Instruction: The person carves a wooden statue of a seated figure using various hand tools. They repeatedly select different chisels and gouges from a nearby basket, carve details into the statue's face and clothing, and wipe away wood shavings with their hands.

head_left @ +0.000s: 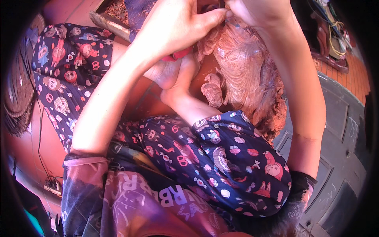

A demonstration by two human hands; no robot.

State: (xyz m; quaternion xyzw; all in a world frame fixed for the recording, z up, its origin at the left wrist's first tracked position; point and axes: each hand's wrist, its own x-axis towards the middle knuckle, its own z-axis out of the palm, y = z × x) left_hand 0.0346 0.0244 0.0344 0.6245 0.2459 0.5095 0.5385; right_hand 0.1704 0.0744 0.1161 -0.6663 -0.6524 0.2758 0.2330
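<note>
My left hand (177,23) reaches up at the top middle, fingers closed and its thumb pressed against my right hand (256,10), which is cut off by the top edge. Both pinch the top of a crumpled clear plastic bag (248,71) filled with pale pinkish shavings; the bag hangs down to my right knee. Whatever sits right between the fingertips is too small to tell. My bare foot (173,75) rests on the floor below my left hand, and my patterned dark trousers (221,166) fill the middle.
A wooden tray (112,17) with brownish shavings stands at the top left. Round woven mats (17,94) stack at the left edge. A dark panelled door (339,158) lies at the right. A cable and power strip (51,185) lie at lower left.
</note>
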